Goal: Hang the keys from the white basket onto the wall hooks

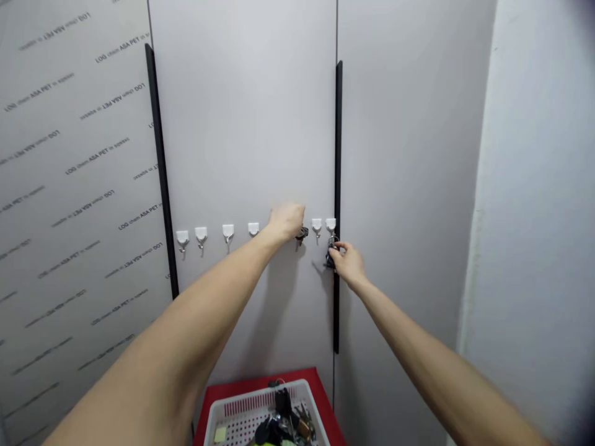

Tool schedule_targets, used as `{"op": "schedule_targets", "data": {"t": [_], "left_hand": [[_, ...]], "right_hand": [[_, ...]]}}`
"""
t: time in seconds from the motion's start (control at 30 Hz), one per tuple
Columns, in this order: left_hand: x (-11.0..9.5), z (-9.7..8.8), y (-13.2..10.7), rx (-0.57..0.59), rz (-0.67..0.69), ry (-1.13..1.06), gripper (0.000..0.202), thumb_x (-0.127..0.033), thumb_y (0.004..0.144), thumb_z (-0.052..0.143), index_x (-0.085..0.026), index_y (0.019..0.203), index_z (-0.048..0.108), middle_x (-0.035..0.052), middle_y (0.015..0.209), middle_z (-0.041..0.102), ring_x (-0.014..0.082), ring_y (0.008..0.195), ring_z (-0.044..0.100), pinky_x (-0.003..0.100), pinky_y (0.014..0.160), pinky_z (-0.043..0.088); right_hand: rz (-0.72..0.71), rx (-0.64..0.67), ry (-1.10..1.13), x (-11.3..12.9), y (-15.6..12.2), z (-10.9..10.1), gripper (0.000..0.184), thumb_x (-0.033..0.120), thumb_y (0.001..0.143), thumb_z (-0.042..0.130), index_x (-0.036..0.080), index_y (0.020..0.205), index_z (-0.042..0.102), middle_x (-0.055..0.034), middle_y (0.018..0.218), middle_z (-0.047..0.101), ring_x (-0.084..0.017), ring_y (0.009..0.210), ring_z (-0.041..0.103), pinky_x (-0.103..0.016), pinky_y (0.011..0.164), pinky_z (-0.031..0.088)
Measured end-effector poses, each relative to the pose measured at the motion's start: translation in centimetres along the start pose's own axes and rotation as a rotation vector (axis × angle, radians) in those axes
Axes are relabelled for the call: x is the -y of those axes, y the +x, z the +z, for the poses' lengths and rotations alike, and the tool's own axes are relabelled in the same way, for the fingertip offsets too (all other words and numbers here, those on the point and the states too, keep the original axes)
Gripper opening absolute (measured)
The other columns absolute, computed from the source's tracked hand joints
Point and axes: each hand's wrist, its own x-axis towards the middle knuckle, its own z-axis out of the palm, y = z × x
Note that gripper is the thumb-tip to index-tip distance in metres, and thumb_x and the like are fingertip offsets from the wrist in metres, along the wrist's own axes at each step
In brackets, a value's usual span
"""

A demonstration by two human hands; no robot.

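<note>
A row of white hooks runs across the pale cabinet door; among them are a far-left hook [183, 238] and a far-right hook [330, 224]. My left hand [288, 221] is closed, with a dark bunch of keys [302, 235] hanging at its lower right. My right hand [349, 263] pinches a second bunch of keys with a dark fob [330, 256], just below the far-right hook. Whether its ring sits on that hook I cannot tell. Between my hands a bare hook [317, 225] shows. My left forearm covers part of the row.
Below, a white plastic basket [304, 387] holds several keys and fobs on a red surface [320, 396]. Long black handles, one left [160, 161] and one right [338, 155], run down the door edges. A pale wall [534, 217] stands at the right.
</note>
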Motion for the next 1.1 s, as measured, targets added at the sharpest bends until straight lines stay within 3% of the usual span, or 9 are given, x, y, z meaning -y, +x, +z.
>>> {"op": "schedule_targets", "data": {"t": [0.07, 0.23, 0.3, 0.5, 0.67, 0.83, 0.9, 1.0, 1.1], "left_hand": [[0.1, -0.2, 0.5, 0.004, 0.024, 0.021, 0.023, -0.021, 0.067, 0.036, -0.017, 0.078, 0.056, 0.0076, 0.084, 0.057, 0.0165, 0.077, 0.051, 0.024, 0.063, 0.036], [1.0, -0.3, 1.1, 0.035, -0.338, -0.173, 0.028, -0.026, 0.069, 0.033, -0.020, 0.087, 0.053, 0.0050, 0.088, 0.057, 0.0135, 0.074, 0.051, 0.021, 0.057, 0.037], [0.9, -0.3, 1.0, 0.075, -0.286, -0.182, 0.027, -0.025, 0.068, 0.035, -0.020, 0.086, 0.054, 0.0045, 0.087, 0.058, 0.0136, 0.073, 0.051, 0.021, 0.057, 0.037], [0.4, -1.6, 1.5, 0.197, 0.149, -0.083, 0.022, -0.021, 0.062, 0.042, -0.019, 0.076, 0.058, 0.0020, 0.075, 0.059, 0.0111, 0.066, 0.050, 0.018, 0.057, 0.036], [1.1, -1.2, 1.9, 0.120, -0.155, -0.123, 0.028, -0.023, 0.067, 0.035, -0.019, 0.087, 0.054, 0.0054, 0.083, 0.058, 0.0140, 0.069, 0.051, 0.022, 0.058, 0.037], [0.4, 0.6, 0.9, 0.211, -0.086, -0.109, 0.013, -0.019, 0.055, 0.051, -0.017, 0.065, 0.060, 0.0068, 0.075, 0.060, 0.0167, 0.072, 0.051, 0.023, 0.063, 0.036], [0.4, 0.9, 0.7, 0.203, -0.091, -0.119, 0.016, -0.021, 0.059, 0.047, -0.018, 0.069, 0.059, 0.0062, 0.076, 0.060, 0.0159, 0.071, 0.051, 0.023, 0.061, 0.037], [1.0, 1.1, 0.8, 0.129, -0.141, -0.213, 0.024, -0.024, 0.066, 0.037, -0.019, 0.080, 0.056, 0.0046, 0.077, 0.059, 0.0132, 0.067, 0.052, 0.021, 0.057, 0.038], [1.2, 1.4, 0.9, -0.009, -0.183, -0.470, 0.025, -0.024, 0.067, 0.035, -0.017, 0.079, 0.055, 0.0025, 0.071, 0.059, 0.0095, 0.060, 0.051, 0.018, 0.053, 0.037]], "right_hand": [[0.012, -0.001, -0.037, -0.5, -0.7, 0.4, 0.035, 0.036, 0.062, 0.040, 0.015, 0.088, 0.047, -0.0012, 0.054, 0.052, -0.014, 0.053, 0.047, -0.022, 0.049, 0.033], [0.001, 0.011, -0.049, 0.1, -0.2, 0.5, 0.025, 0.037, 0.060, 0.041, 0.016, 0.069, 0.052, -0.0048, 0.062, 0.054, -0.016, 0.059, 0.047, -0.024, 0.049, 0.031], [-0.016, 0.026, -0.043, 0.3, 0.4, 0.1, 0.021, 0.035, 0.059, 0.041, 0.017, 0.058, 0.051, -0.0035, 0.058, 0.053, -0.015, 0.056, 0.046, -0.023, 0.048, 0.030], [-0.051, -0.008, 0.134, 1.4, 3.0, -2.5, 0.020, 0.032, 0.059, 0.039, 0.016, 0.055, 0.050, 0.0021, 0.047, 0.045, -0.008, 0.043, 0.040, -0.019, 0.040, 0.029], [-0.154, 0.014, 0.333, 5.0, 4.7, -4.3, 0.018, 0.031, 0.058, 0.040, 0.015, 0.055, 0.048, 0.0041, 0.046, 0.042, -0.005, 0.039, 0.036, -0.016, 0.036, 0.028], [-0.235, 0.181, 0.233, 5.8, 3.4, -4.0, 0.017, 0.030, 0.058, 0.041, 0.015, 0.051, 0.045, 0.0051, 0.042, 0.038, -0.004, 0.035, 0.032, -0.016, 0.033, 0.024], [-0.222, 0.215, 0.224, 5.1, 2.5, -3.7, 0.018, 0.031, 0.059, 0.040, 0.015, 0.050, 0.043, 0.0052, 0.042, 0.037, -0.004, 0.035, 0.032, -0.016, 0.033, 0.024], [-0.209, 0.267, 0.243, 4.2, 1.5, -3.6, 0.019, 0.031, 0.059, 0.041, 0.015, 0.049, 0.041, 0.0053, 0.043, 0.037, -0.003, 0.035, 0.031, -0.015, 0.033, 0.024], [-0.170, 0.324, 0.276, 3.9, 0.9, -3.8, 0.018, 0.031, 0.059, 0.042, 0.015, 0.050, 0.040, 0.0053, 0.043, 0.037, -0.003, 0.035, 0.031, -0.015, 0.031, 0.024]]}}
